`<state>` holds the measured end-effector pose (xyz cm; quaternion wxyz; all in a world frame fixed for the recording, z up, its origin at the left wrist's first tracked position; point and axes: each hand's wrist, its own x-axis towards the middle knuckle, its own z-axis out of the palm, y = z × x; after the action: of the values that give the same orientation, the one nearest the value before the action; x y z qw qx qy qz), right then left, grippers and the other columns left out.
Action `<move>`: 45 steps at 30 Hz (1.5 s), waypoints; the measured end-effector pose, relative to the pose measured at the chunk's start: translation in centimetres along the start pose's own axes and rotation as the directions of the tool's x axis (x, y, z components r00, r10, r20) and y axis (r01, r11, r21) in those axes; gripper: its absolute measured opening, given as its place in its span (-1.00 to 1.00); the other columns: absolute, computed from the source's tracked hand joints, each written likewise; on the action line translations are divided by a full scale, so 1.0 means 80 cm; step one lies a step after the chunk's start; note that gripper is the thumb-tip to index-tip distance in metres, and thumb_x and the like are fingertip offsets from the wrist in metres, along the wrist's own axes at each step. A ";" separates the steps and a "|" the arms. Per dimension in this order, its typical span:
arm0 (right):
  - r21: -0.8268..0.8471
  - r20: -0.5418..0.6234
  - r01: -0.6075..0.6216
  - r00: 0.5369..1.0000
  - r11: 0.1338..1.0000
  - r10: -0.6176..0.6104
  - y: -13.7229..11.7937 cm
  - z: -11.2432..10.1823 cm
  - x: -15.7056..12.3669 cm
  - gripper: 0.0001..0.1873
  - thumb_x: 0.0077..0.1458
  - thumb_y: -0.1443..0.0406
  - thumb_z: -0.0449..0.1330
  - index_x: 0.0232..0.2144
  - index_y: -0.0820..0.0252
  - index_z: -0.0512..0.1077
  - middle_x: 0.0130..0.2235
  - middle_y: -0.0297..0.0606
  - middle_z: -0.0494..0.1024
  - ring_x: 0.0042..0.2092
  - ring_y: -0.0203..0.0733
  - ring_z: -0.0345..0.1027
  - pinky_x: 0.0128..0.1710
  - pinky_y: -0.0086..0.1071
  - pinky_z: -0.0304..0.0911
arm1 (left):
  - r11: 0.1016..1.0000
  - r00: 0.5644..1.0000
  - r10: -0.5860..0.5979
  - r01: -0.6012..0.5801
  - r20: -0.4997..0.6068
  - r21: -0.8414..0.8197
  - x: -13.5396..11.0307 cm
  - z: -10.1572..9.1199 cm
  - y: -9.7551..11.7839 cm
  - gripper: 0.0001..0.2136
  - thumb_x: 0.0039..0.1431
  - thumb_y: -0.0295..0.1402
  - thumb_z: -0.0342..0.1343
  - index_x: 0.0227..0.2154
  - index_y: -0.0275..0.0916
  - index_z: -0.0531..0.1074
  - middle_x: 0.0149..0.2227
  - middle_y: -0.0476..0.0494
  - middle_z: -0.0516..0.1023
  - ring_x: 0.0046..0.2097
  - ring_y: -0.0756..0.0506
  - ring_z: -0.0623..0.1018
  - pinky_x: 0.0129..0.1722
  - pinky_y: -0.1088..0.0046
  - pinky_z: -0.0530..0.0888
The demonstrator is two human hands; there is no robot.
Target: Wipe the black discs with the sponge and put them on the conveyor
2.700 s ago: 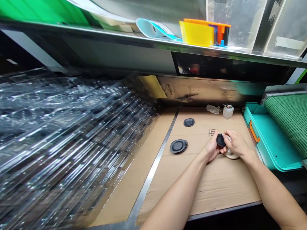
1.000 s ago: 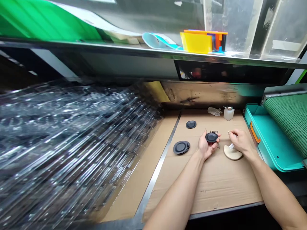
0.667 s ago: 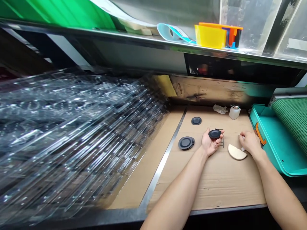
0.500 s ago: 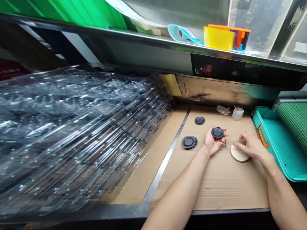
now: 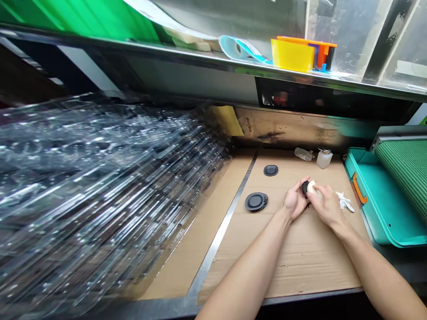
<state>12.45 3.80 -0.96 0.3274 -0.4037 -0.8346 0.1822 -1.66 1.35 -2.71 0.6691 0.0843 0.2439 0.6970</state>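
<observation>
My left hand (image 5: 293, 201) is closed around a small black round disc (image 5: 304, 186), held just above the cardboard mat (image 5: 300, 258). My right hand (image 5: 327, 205) presses a pale beige round pad (image 5: 312, 187) against that disc, fingers curled over it. A crumpled white wipe (image 5: 343, 202) lies on the mat just right of my right hand. A short stack of black discs (image 5: 256, 201) sits to the left of my hands, and a single black disc (image 5: 270, 170) lies farther back.
A tall slanted pile of clear plastic trays (image 5: 100, 195) fills the left side. A small white bottle (image 5: 324, 158) and a plastic scrap (image 5: 304, 154) stand at the back. A teal bin (image 5: 376, 209) and green belt (image 5: 405, 169) are on the right; a yellow box (image 5: 292, 54) sits on the shelf.
My right hand let go of the white wipe, picked up the beige pad from the mat and brought it onto the black disc in my left hand. The wipe now lies on the mat.
</observation>
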 end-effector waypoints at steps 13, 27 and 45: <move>-0.183 0.064 0.135 0.990 0.974 -0.125 -0.009 0.018 -0.008 -0.69 0.31 0.27 0.08 0.02 0.06 0.53 0.00 -0.14 0.47 0.02 -0.05 0.26 0.07 -0.26 0.22 | 0.999 1.000 -0.022 0.021 -0.011 -0.034 -0.002 0.003 0.000 -0.62 0.44 -0.18 -0.17 0.02 -0.34 0.39 -0.06 -0.40 0.58 -0.06 -0.24 0.63 0.07 0.06 0.51; -0.534 0.177 -0.003 0.977 0.846 0.115 -0.013 0.010 -0.010 -0.68 0.35 0.12 0.04 -0.04 0.09 0.51 -0.14 -0.08 0.57 -0.07 0.02 0.38 -0.03 -0.21 0.17 | 0.993 0.982 0.114 -0.109 -0.153 0.041 0.007 -0.012 0.011 -0.72 0.43 -0.29 -0.13 0.02 -0.30 0.38 0.04 -0.43 0.55 -0.02 -0.20 0.62 -0.04 0.21 0.54; -0.456 0.164 -0.062 0.975 0.888 0.152 0.012 -0.006 -0.005 -0.71 0.31 0.08 0.10 -0.05 0.01 0.51 -0.11 -0.17 0.52 -0.02 -0.03 0.37 -0.12 -0.30 0.15 | 0.817 0.874 0.485 -0.441 -0.030 0.371 -0.017 0.004 0.008 -0.32 -0.05 -0.55 0.41 0.15 -0.11 0.34 0.06 -0.23 0.58 0.13 -0.15 0.55 0.02 0.45 0.50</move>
<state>13.49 4.11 -1.34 0.1316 -0.4940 -0.8584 0.0419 -1.94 0.13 -1.85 0.4365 0.2163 0.3777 0.7874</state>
